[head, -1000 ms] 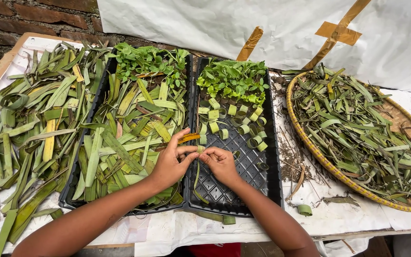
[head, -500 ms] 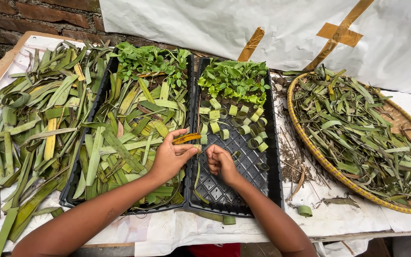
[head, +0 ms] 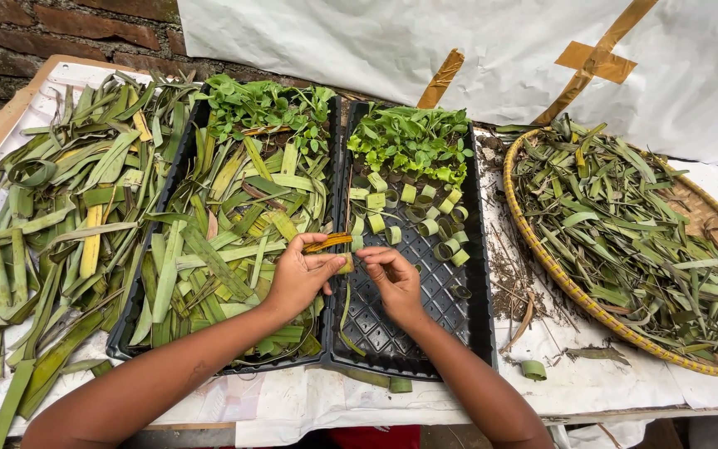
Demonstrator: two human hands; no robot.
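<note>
Two trays sit side by side at the table's middle, touching along their long edges. Left tray (head: pixel 126 333) — piled with cut leaf strips (head: pixel 218 224), seedlings (head: pixel 263 104) at its far end. Right tray (head: pixel 475 333) — seedlings (head: pixel 413 141) at the far end, rolled leaf rings (head: pixel 425 218) just before them, bare cells nearer the person. Left of the trays, a loose heap of leaf strips (head: pixel 51 216) on the table (head: pixel 592 387). Right of the trays, a round woven basket (head: pixel 542 258) holding leaves (head: pixel 625 233). One ring (head: pixel 533 370) lies on the table between right tray and basket. Both hands — left hand (head: pixel 299 278), right hand (head: pixel 394 278) — meet over the seam between trays, a leaf strip (head: pixel 328 243) pinched between them. Behind everything, a sheet (head: pixel 425 41) on the wall.
</note>
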